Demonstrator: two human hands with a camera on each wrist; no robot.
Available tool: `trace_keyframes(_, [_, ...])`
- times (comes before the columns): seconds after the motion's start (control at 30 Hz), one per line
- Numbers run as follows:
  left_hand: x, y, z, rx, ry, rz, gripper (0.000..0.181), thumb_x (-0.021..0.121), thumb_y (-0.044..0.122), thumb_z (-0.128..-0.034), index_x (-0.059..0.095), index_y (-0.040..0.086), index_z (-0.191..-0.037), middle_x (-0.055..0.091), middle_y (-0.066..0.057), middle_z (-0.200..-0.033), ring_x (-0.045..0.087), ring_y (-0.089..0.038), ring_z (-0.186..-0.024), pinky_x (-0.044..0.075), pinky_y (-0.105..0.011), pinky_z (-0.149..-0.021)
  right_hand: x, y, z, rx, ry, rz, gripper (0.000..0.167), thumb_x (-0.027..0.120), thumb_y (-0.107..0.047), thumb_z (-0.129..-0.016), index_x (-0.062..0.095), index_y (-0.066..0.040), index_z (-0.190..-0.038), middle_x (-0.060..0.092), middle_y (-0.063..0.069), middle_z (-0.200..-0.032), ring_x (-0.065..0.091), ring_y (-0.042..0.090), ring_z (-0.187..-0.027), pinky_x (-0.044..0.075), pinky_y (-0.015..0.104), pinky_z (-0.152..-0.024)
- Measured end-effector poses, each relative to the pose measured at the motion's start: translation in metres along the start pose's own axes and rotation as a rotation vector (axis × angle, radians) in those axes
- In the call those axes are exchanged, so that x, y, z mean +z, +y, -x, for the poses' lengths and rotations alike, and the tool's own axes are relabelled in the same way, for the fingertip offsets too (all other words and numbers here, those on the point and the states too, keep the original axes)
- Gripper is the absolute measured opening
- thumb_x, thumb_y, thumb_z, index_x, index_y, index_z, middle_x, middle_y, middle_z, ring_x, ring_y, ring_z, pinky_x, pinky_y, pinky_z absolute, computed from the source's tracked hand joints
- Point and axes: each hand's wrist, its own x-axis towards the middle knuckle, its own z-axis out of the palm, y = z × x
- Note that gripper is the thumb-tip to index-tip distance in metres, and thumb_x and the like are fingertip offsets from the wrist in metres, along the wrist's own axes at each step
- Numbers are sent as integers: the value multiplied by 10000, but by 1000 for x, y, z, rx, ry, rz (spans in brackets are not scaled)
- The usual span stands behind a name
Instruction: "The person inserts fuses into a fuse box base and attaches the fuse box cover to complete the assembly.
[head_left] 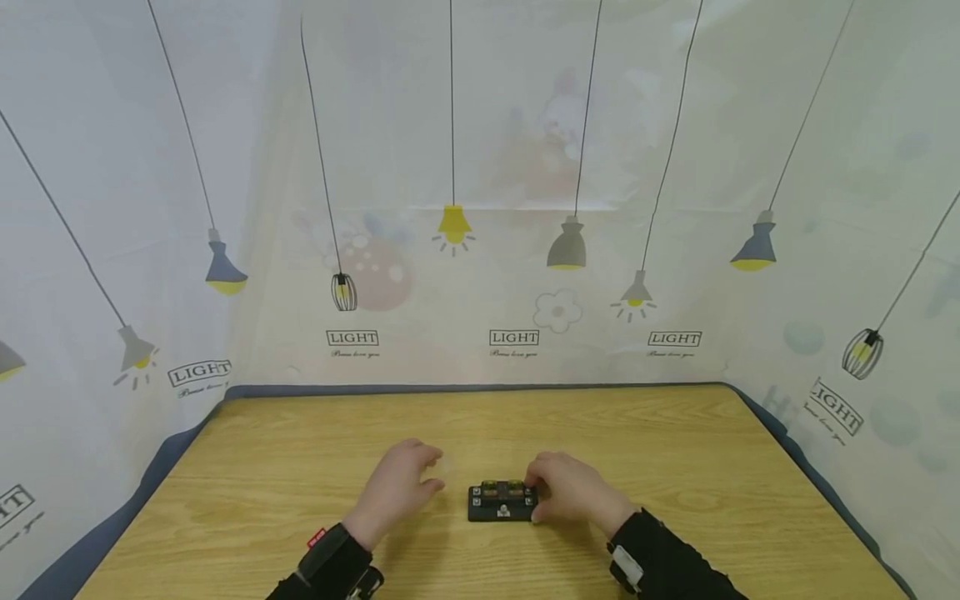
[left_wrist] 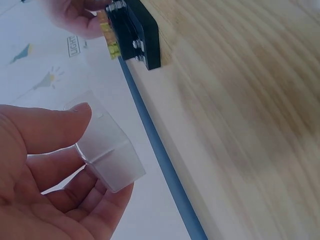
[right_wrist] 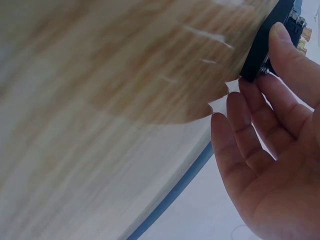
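Note:
A black fuse holder (head_left: 501, 503) with metal screw terminals and yellow fuses on top lies on the wooden table. My right hand (head_left: 572, 489) grips its right end, thumb on the near side; in the right wrist view that thumb lies against the black base (right_wrist: 262, 47). To the left of the holder, a little apart from it, my left hand (head_left: 401, 485) is raised above the table. Between its thumb and fingers it holds a clear plastic cover (left_wrist: 111, 155), plain in the left wrist view but barely visible from the head.
The wooden table (head_left: 300, 450) has a dark blue edge (head_left: 465, 388) along its back. Behind and at both sides hangs a pale sheet (head_left: 420, 350) printed with lamps. Both wrists wear black bands, the right one with a grey piece (head_left: 627, 567).

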Motion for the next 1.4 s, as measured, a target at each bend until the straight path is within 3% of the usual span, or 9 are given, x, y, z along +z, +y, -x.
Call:
trace_keyframes(0.5, [21, 30, -21, 110, -16, 50, 339, 794, 95, -830, 701, -4, -1140, 654, -83, -979, 616, -215, -886, 511, -375, -779, -3, 0, -2, -19, 17, 8, 311, 894, -190, -722, 677, -126, -936, 545, -72, -863, 501, 111, -770, 474, 352, -740])
trace_keyframes(0.93, [34, 48, -35, 155, -83, -11, 299, 791, 184, -855, 730, 59, -1120, 666, -54, -1001, 604, -186, -917, 505, -334, -822, -2, 2, -1, -43, 26, 5, 303, 896, -169, -713, 672, -126, -913, 528, -66, -841, 483, 109, -740, 453, 325, -696])
trace_keyframes(1.4, [45, 56, -41, 184, -129, -94, 258, 792, 151, -849, 743, 90, -1095, 658, -25, -989, 609, -175, -918, 510, -302, -818, 0, 3, -1, -50, 21, -27, 288, 894, -141, -710, 647, -136, -858, 517, -46, -813, 464, 111, -712, 422, 308, -663])
